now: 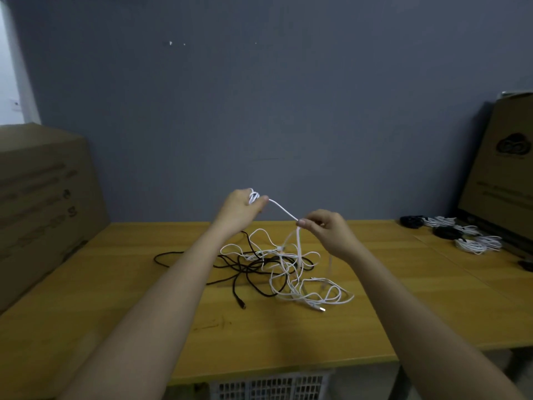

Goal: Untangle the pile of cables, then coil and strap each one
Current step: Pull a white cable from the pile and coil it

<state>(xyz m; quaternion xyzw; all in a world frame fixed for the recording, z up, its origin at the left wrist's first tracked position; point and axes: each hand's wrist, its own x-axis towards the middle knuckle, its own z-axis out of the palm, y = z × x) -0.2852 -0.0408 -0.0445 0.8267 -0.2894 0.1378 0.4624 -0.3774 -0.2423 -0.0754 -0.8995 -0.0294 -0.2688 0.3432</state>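
Note:
A tangled pile of white and black cables (277,269) lies in the middle of the wooden table (144,307). My left hand (240,209) is raised above the pile and grips a small coil of white cable (253,196). From that coil a taut stretch of the same white cable (284,210) runs down to my right hand (324,226), which pinches it between thumb and fingers. Below my right hand the cable drops into the pile. A white USB plug (318,308) and a black plug (241,304) lie at the pile's near edge.
Several coiled white and black cables (452,232) lie at the table's far right, in front of a leaning cardboard box (501,168). A large cardboard box (43,203) stands at the left. A white plastic crate (271,386) shows under the table's front edge.

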